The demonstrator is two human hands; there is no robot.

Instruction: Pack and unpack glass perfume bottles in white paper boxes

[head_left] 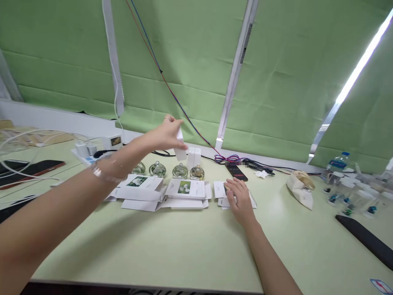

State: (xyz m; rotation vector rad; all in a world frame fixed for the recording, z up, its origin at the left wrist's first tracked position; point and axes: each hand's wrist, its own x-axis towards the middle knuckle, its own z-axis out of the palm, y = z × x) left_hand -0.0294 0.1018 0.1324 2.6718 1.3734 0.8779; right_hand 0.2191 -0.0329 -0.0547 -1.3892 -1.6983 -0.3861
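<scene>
My left hand [170, 134] grips a small white box [180, 153] from above, behind the row of perfume bottles. Beside that box, two narrow white boxes [194, 157] stand upright together. Several round glass bottles [179, 170] line up in front of them. Nearer to me lie flattened white cartons with flower pictures, one stack at the left [139, 188] and one in the middle [186, 189]. My right hand [239, 198] rests with its fingers stretched out on another flattened carton [218, 190], which it partly covers.
A phone [236, 171] lies behind my right hand, near bundled cables [229, 159]. At the right are a cloth pouch [299, 190], several clear jars [346, 190], a water bottle [337, 162] and a black bar [365, 237]. A power strip [82, 155] and white cords lie at the left.
</scene>
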